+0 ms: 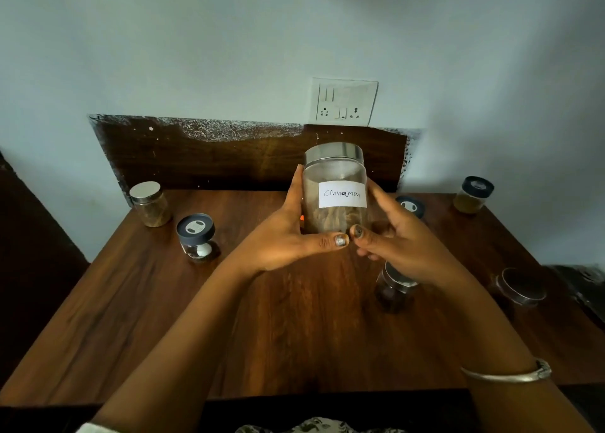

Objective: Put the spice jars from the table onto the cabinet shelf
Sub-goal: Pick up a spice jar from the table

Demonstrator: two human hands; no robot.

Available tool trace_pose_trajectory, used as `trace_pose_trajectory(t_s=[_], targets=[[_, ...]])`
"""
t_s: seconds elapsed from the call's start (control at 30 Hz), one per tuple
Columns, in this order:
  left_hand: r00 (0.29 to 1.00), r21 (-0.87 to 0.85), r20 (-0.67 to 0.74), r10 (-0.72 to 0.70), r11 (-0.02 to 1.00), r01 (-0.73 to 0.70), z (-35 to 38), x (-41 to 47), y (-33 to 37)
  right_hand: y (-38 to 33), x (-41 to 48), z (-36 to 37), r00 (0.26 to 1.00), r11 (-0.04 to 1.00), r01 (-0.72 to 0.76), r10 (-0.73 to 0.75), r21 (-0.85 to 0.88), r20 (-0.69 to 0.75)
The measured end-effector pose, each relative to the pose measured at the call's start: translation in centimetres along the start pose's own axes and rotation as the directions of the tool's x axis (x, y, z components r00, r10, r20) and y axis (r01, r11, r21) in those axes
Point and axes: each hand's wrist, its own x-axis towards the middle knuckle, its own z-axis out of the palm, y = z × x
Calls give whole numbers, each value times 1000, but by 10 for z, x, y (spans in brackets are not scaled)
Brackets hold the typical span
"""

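Far left on the table point(294, 328), a steel-lid jar point(150, 205) and a dark-lid jar point(197, 241) are waiting their turn. Next over, the left hand point(284, 241) wraps the cinnamon jar point(334, 190) from its left side, thumb across the front of the base. The jar is upright, up off the wood, label facing the camera. The right hand point(404, 241) cups the other side, fingers curved along the right wall and thumb by the base, so the jar sits pinned between both hands. Under that wrist there's a low jar point(394, 288), and far right a yellow jar point(473, 195).

I'd say pickup's sorted and carrying comes next. No shelf in view, so that means turning away while keeping it level.
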Motion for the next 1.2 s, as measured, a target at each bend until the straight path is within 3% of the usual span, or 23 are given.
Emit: trace_pose_trajectory(t_s=[0.3,0.43,0.7,0.9,1.2], targets=[[997,208,-72,-36,977,50,-16,1,0,4,12,0,999,1000,14,-14,-3,32],[992,214,-122,32,977,-5,-21,2,-1,1,20,4,999,1000,25,-25,1,34],[947,250,-264,184,961,-117,-40,14,-6,-13,55,9,998,974,8,-23,-226,-65],[898,352,-350,268,926,-139,-86,44,16,-40,108,0,978,912,94,-161,-398,-137],[773,531,-442,454,828,-182,-177,101,86,-130,205,-10,879,808,246,-418,-535,-228]])
